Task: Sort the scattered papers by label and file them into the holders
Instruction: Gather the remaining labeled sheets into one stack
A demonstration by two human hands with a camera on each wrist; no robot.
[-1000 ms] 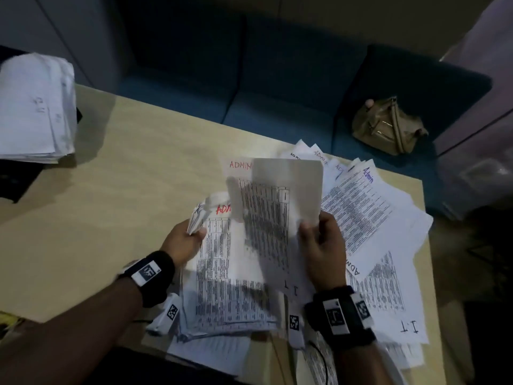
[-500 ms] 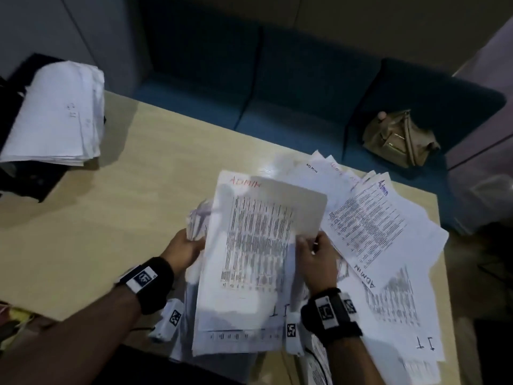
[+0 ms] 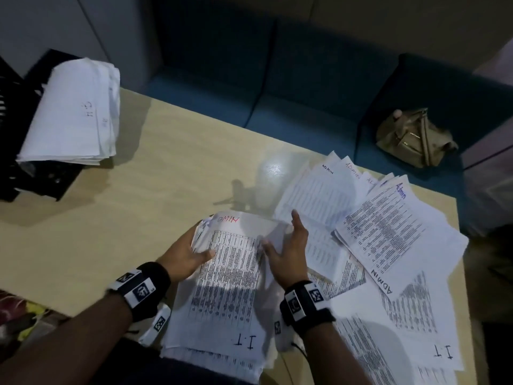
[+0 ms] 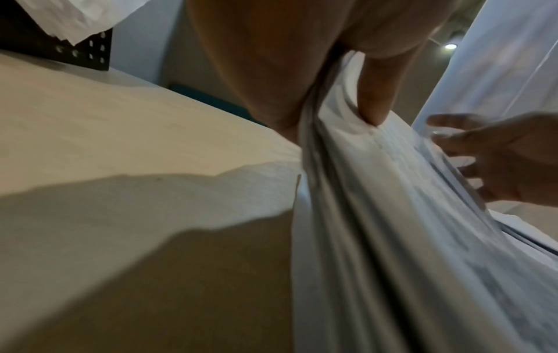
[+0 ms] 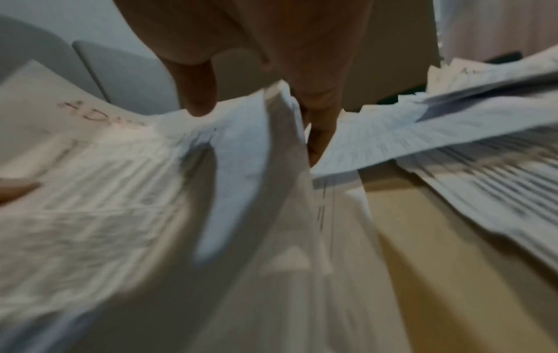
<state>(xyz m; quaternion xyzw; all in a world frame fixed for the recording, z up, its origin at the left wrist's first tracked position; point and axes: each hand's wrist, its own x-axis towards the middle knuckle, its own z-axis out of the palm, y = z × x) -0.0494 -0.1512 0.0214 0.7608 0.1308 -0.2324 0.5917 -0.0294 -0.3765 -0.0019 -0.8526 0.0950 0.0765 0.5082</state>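
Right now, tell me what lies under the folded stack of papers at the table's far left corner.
The folded stack rests on a black perforated holder, whose holed wall also shows in the left wrist view. Whatever is inside the holder is covered by the papers.

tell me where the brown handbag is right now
In the head view the brown handbag sits upper right on the blue sofa, beyond the table's far edge and the scattered papers.
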